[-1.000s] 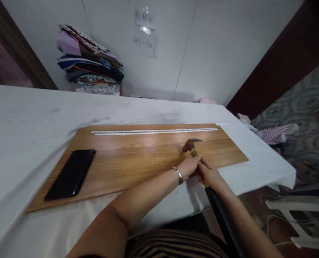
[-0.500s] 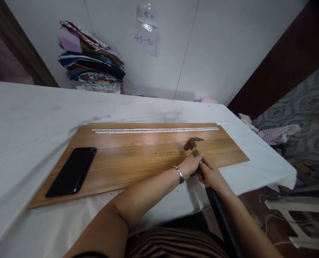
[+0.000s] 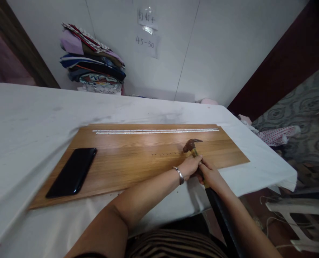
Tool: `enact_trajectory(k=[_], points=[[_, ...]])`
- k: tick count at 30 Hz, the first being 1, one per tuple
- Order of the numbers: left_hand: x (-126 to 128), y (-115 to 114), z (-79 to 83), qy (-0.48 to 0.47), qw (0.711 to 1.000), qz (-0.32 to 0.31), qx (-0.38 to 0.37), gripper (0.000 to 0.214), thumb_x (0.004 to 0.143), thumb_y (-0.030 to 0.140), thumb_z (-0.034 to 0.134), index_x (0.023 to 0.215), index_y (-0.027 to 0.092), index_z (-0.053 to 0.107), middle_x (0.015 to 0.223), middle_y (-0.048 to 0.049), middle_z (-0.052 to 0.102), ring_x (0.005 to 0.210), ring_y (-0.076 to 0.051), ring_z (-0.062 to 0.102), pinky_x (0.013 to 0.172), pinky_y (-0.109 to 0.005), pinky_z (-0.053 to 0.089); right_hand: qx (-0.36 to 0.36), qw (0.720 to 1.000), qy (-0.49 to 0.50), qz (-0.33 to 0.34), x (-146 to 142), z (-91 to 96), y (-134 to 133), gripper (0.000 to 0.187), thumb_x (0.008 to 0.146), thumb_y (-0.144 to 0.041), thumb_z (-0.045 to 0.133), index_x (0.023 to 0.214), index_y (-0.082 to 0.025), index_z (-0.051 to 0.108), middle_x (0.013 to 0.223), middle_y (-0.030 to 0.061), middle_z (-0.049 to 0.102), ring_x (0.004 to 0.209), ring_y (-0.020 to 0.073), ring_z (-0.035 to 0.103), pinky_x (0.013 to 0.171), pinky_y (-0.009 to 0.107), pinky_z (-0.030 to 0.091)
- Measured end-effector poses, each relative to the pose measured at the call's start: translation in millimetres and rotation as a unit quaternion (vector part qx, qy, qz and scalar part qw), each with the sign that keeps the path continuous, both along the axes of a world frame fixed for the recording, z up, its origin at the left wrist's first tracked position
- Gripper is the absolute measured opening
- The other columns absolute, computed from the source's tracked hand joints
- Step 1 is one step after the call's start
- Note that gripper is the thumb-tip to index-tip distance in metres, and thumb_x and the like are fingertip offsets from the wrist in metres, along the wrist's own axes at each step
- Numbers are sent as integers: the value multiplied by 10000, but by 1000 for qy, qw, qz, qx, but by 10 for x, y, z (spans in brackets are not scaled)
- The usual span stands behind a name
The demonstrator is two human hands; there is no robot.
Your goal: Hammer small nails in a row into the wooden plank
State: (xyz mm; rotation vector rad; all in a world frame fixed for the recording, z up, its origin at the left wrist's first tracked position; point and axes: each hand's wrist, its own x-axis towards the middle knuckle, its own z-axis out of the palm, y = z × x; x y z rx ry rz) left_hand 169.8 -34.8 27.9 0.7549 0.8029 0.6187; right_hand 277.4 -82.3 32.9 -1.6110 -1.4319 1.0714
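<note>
A claw hammer (image 3: 192,145) with a rusty-brown head and a handle that is yellow near the head and black further down is held over the wooden board (image 3: 127,161). My left hand (image 3: 191,167), with a bracelet at the wrist, is closed around the handle just below the head. Lower down, my right hand (image 3: 210,175) grips the same handle, its fingers partly hidden and touching the left hand. Just left of the hammer head, a row of small dark marks (image 3: 166,154) runs across the board; they are too small to tell as nails or holes.
On the board's left lies a black phone (image 3: 72,172). Two white measuring strips (image 3: 156,131) run along its far edge. A white cloth covers the table (image 3: 41,107), with folded fabrics (image 3: 95,61) stacked at the back. A white plastic stool (image 3: 296,211) stands at lower right.
The view has shifted very slightly. The hammer head sits a touch lower and further left, while both hands keep their hold on the handle.
</note>
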Motion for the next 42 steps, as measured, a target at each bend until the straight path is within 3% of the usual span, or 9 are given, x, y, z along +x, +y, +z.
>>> enact_trajectory(k=[16,29,33,38,42], points=[[-34,-32,74,-4,1000,-6,-10,150,1008,279,422,883,197,440,566,31,542,396,-141,558,404,-231,468,-24,999,10,-27,-59,77,-21,374,871,-467,502,1038,-172,661,441,-76,477,389,136,440,420,258,338],[-12,-10,-11,-16,999,-33,-5,203,1015,316,381,901,178,476,569,7,575,363,-152,550,377,-261,481,-29,999,14,-31,-47,18,-9,376,849,-509,520,1007,-197,659,452,-73,489,392,137,454,409,256,340],[-21,-16,-19,-27,999,-29,11,206,1002,361,442,918,178,488,586,7,595,371,-143,551,394,-248,483,-22,999,19,-26,-51,22,-15,363,876,-493,501,1019,-197,655,446,-71,485,382,139,440,404,259,331],[-22,-9,-25,-22,999,-40,0,225,1018,337,394,884,179,481,541,17,551,354,-142,533,374,-239,465,-27,999,10,-30,-60,45,-14,353,858,-471,511,1001,-189,667,448,-64,490,390,143,446,417,263,350],[-14,-4,-40,-38,999,-9,5,184,980,345,501,889,189,468,571,34,543,388,-138,550,388,-243,481,-30,999,8,-31,-59,65,-17,387,867,-481,493,1051,-181,654,464,-68,490,397,149,454,415,264,353]])
